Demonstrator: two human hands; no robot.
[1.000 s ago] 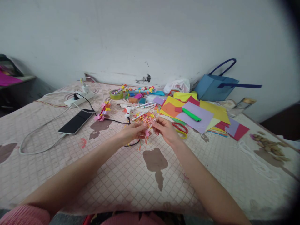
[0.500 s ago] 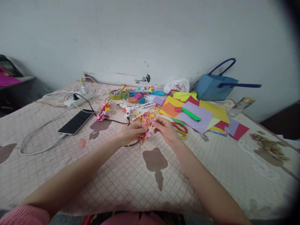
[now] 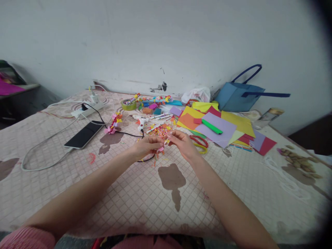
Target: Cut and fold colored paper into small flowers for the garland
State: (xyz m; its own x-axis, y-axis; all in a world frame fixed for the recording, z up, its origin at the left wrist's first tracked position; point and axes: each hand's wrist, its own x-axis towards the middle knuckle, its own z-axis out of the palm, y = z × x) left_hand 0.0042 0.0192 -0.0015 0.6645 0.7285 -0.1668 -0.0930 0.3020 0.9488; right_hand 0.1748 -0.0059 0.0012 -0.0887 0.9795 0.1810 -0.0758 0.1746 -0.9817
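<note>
My left hand (image 3: 146, 145) and my right hand (image 3: 182, 141) meet above the patterned bedcover (image 3: 129, 193), fingertips pinched together on a small pink paper piece (image 3: 162, 148). Just behind them lies a heap of coloured paper scraps (image 3: 160, 130). A white glue gun (image 3: 142, 122) with a black cord lies beyond my left hand. Red and yellow scissors (image 3: 199, 142) rest right of my right hand.
Coloured paper sheets (image 3: 220, 126) with a green marker (image 3: 212, 126) spread at the right. A blue bag (image 3: 238, 95) leans on the wall. A phone (image 3: 84, 134), a power strip (image 3: 86, 110) and cables lie left. A tape roll (image 3: 128, 104) and a paper flower garland (image 3: 114, 123) sit farther back.
Both hands stay nearly in place; the fingers have shifted slightly on the pink paper piece, which now sits a little lower between them.
</note>
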